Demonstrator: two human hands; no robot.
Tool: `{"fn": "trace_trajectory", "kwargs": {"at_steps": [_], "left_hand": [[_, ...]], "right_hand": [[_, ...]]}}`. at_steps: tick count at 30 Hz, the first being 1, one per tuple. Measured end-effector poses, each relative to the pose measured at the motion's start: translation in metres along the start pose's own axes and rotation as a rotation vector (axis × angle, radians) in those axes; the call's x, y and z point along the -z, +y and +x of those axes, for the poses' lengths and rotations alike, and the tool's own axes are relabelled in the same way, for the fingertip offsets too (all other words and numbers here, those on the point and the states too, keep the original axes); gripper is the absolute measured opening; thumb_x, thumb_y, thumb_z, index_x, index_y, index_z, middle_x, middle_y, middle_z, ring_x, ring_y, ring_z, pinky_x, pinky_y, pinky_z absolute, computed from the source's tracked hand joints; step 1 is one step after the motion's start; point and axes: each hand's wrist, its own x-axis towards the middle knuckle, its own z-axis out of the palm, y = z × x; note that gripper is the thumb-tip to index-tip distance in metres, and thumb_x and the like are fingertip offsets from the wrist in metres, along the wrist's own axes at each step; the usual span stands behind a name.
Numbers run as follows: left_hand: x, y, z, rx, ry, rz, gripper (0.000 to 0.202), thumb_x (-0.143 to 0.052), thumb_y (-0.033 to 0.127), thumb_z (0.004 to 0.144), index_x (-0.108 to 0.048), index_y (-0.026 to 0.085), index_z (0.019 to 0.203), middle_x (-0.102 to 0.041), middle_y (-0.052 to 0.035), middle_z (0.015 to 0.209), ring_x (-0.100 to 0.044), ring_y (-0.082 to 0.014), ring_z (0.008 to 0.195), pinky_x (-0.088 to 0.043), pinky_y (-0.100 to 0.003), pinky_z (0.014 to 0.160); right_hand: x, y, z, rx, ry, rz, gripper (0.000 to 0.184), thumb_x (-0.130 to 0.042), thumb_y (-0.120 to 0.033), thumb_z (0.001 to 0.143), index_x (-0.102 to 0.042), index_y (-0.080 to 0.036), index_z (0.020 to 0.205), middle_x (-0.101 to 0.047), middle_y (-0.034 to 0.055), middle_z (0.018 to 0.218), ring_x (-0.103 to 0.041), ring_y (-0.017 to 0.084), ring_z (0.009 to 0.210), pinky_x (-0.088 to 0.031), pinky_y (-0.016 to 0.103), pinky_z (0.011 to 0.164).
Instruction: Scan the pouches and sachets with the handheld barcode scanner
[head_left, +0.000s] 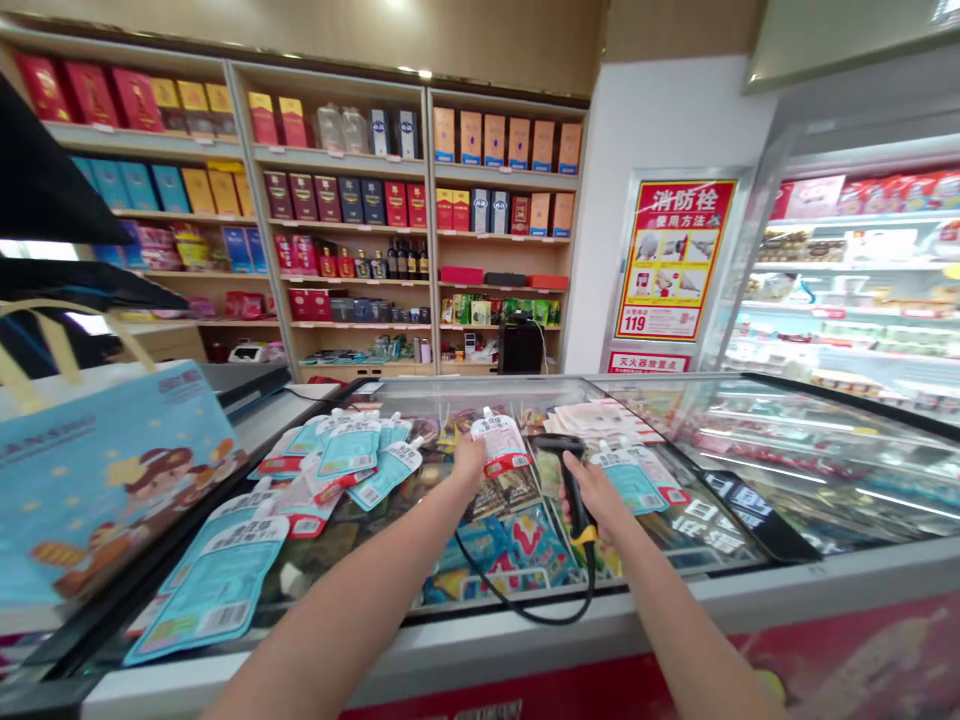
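Well to the left of the black-and-yellow plastic handheld scanner (577,500), we see a pale blue shopping bag with a cartoon print (112,480). Closer to the scanner, but still left of it, flat pale blue and white spouted pouches lie in an overlapping pile (349,450) on the glass top of the white-rimmed freezer (480,635).

Next comes our left hand (470,458), its fingers clamped on the left edge of a white-and-red spouted pouch (501,440). This pouch sits just left of the scanner's head, with its capped spout at the far end; its long axis runs away from us, leaning a little left. The left hand is the nearer one, already on it, and the pouch lies to the right of those fingers. We cannot tell whether the scanner's head touches the pouch, but the gap looks narrow.

Our right hand (594,490) has its fingers wrapped around the scanner's handle, which slopes back towards us while the head appears turned left, facing the pouch. A black cable (555,622) loops below the handle. Just right of the scanner lie more blue and white flat pouches (634,480).
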Motion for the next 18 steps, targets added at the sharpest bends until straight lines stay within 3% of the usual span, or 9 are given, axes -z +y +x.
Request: {"fn": "trace_trajectory", "kwargs": {"at_steps": [5,9,13,18], "left_hand": [[-0.069,-0.03,-0.036,0.086,-0.107,0.029,0.017,-0.046,0.004,0.075,-0.057,0.013,0.084,-0.069,-0.0091,0.08,-0.068,-0.0198,0.075,-0.053,-0.03,0.066],[-0.109,-0.047,-0.065,0.116,-0.146,0.014,0.02,-0.051,0.005,0.071,-0.059,0.014,0.086,-0.069,-0.0092,0.082,-0.067,-0.0199,0.075,-0.053,-0.031,0.067],[-0.132,-0.051,-0.085,0.088,-0.127,0.065,0.027,-0.047,0.003,0.07,-0.059,0.013,0.092,-0.068,-0.0096,0.085,-0.067,-0.0194,0.076,-0.053,-0.03,0.067],[-0.135,-0.052,-0.091,-0.117,-0.12,0.25,0.045,-0.053,-0.001,0.063,-0.057,0.015,0.104,-0.066,-0.011,0.1,-0.063,-0.0208,0.094,-0.049,-0.03,0.081]], "right_hand": [[0.046,-0.001,-0.008,0.007,0.133,0.058,0.034,-0.054,-0.053,0.08,-0.049,-0.021,0.075,-0.054,-0.0025,0.047,-0.049,0.013,0.033,-0.042,0.025,0.033],[0.072,-0.001,-0.009,0.034,0.193,0.097,0.032,-0.053,-0.054,0.08,-0.048,-0.021,0.079,-0.054,-0.0028,0.048,-0.05,0.014,0.035,-0.044,0.027,0.036],[0.087,0.002,-0.008,0.06,0.207,0.114,0.035,-0.051,-0.058,0.078,-0.047,-0.023,0.081,-0.054,-0.0031,0.049,-0.05,0.016,0.036,-0.043,0.029,0.037],[0.088,0.007,-0.008,0.053,0.231,0.113,0.037,-0.05,-0.059,0.078,-0.047,-0.022,0.08,-0.058,-0.0004,0.052,-0.051,0.015,0.036,-0.043,0.028,0.036]]}}
